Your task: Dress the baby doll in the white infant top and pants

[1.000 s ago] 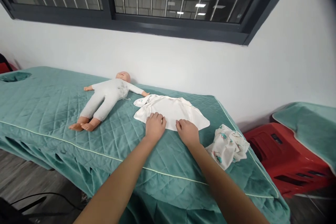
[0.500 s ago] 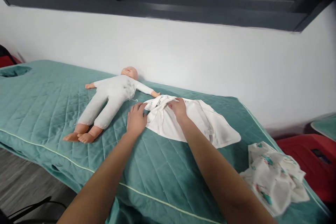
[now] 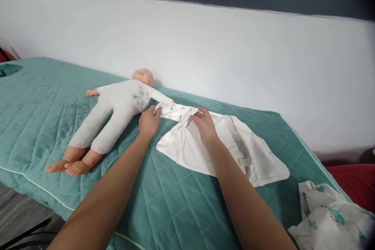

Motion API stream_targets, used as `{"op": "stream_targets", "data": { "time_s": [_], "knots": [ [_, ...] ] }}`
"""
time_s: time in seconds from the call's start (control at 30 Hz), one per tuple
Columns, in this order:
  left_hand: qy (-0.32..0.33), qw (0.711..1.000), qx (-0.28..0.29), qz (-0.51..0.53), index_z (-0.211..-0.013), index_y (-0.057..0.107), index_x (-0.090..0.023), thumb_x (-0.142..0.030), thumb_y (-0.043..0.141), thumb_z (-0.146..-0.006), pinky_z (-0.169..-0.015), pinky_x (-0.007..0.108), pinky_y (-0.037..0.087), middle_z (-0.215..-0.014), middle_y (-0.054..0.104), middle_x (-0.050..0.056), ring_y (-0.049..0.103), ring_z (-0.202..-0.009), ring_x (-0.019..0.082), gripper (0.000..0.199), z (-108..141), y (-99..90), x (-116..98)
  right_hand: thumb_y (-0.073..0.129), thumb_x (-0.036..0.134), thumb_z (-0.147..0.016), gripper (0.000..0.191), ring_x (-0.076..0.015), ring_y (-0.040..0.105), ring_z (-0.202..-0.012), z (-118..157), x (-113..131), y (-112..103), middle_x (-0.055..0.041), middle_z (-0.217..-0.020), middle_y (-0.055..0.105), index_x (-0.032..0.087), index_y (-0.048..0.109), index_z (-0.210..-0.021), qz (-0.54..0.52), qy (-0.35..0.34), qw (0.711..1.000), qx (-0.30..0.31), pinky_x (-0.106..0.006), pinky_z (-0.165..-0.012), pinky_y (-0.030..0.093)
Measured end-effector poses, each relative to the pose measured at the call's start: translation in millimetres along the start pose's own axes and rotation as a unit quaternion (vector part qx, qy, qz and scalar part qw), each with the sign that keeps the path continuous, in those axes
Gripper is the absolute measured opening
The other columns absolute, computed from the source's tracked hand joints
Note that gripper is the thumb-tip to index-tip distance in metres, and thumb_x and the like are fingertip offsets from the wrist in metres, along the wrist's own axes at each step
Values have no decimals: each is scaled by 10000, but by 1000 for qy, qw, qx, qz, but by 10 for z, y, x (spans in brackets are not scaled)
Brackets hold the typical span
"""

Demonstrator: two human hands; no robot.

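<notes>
Across a quilted green bed (image 3: 175, 203), two hands (image 3: 176, 122) gripped a white baby garment (image 3: 202, 148) beside a doll (image 3: 117, 101).

Care-training or massage room, can't tell which. Padded bed (image 3: 181, 203) in quilted green cover (image 3: 52, 97), hole (image 3: 10, 69) near one end, baby doll (image 3: 120, 95) on it. Plain white wall (image 3: 205, 54), grey wood-look floor (image 3: 14, 203).

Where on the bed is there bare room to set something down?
Bare bed shows left of the doll, between left forearm and right forearm, and in a narrower strip between shirt and wall. It's crowded where the left hand, doll's arm and shirt sleeve meet.
</notes>
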State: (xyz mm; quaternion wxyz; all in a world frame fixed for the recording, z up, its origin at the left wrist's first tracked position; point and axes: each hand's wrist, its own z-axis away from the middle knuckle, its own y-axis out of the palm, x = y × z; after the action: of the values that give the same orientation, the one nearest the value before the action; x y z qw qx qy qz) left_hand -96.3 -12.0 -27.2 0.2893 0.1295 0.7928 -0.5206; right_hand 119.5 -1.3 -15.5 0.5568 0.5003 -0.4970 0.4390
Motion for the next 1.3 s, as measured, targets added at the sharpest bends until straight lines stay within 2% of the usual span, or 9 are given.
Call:
{"op": "stream_targets", "data": {
  "time_s": [0.17, 0.37, 0.5, 0.63, 0.77, 0.97, 1.03, 1.13, 1.3],
  "knots": [
    [-27, 995, -85, 54, -1089, 640, -187, -375, 445, -968, -887, 340, 468, -1034, 718, 111, 652, -1010, 271, 296, -156, 57, 6, 720, 248, -654, 650, -220, 636, -1138, 50, 29, 36, -75, -1214, 673, 219, 466, -1251, 2, 0, 1000, 14, -408, -1035, 469],
    [-53, 996, -68, 34, -1184, 582, -222, -247, 505, -915, -883, 381, 492, -1114, 684, 94, 644, -1021, 274, 281, -172, 88, -58, 690, 282, -693, 671, -233, 650, -1104, 35, 44, 26, -91, -1219, 672, 207, 449, -1315, 67, 9, 997, 22, -405, -1001, 494],
    [10, 993, -110, 45, -1126, 583, -191, -150, 532, -852, -977, 375, 474, -1209, 602, 118, 588, -1122, 253, 282, -133, 84, -88, 683, 314, -698, 634, -253, 613, -1159, -3, 8, -6, -92, -1276, 629, 231, 489, -1295, 125, -2, 992, 2, -395, -980, 505],
    [84, 981, -145, 94, -1026, 600, -175, -172, 542, -854, -1025, 378, 453, -1113, 615, 107, 558, -1132, 247, 181, 69, 10, -158, 656, 310, -710, 623, -255, 618, -1112, -21, 4, -82, -90, -1253, 622, 224, 495, -1305, 201, -24, 979, -4, -394, -972, 488],
    [135, 972, -98, 166, -1020, 600, -218, -251, 493, -921, -910, 350, 511, -1059, 655, 48, 608, -1010, 203, 149, 575, -176, -267, 634, 289, -707, 590, -244, 635, -1011, -52, 39, -221, -81, -1160, 651, 208, 519, -1279, 263, -35, 964, -15, -371, -914, 492],
    [278, 948, 36, 147, -1023, 659, -254, -163, 507, -901, -965, 390, 469, -1096, 679, 41, 586, -1073, 207, 215, 1329, -436, -276, 639, 265, -671, 620, -214, 659, -884, -92, 87, -417, -105, -1150, 655, 174, 543, -1277, 288, -7, 957, -28, -308, -754, 516],
    [265, 954, 68, 120, -1076, 657, -262, -92, 493, -856, -993, 407, 453, -1191, 660, 43, 559, -1145, 218, 323, 1421, -432, -237, 654, 255, -661, 610, -214, 660, -889, -94, 97, -436, -114, -1163, 657, 172, 556, -1258, 289, -10, 957, -27, -302, -743, 515],
    [203, 975, 58, 71, -1127, 653, -258, -36, 464, -802, -1004, 424, 444, -1244, 647, 47, 548, -1178, 231, 437, 1412, -363, -193, 660, 247, -659, 595, -209, 658, -867, -91, 110, -436, -111, -1124, 676, 168, 565, -1241, 290, -12, 957, -24, -303, -736, 513],
    [136, 990, 36, 4, -1060, 689, -251, -193, 513, -918, -929, 406, 464, -1130, 684, 44, 591, -1059, 242, 233, 1270, -257, -189, 653, 270, -669, 548, -192, 647, -806, -86, 116, -432, -102, -1081, 680, 159, 594, -1202, 292, -15, 956, -15, -306, -720, 513]
  ]
}}
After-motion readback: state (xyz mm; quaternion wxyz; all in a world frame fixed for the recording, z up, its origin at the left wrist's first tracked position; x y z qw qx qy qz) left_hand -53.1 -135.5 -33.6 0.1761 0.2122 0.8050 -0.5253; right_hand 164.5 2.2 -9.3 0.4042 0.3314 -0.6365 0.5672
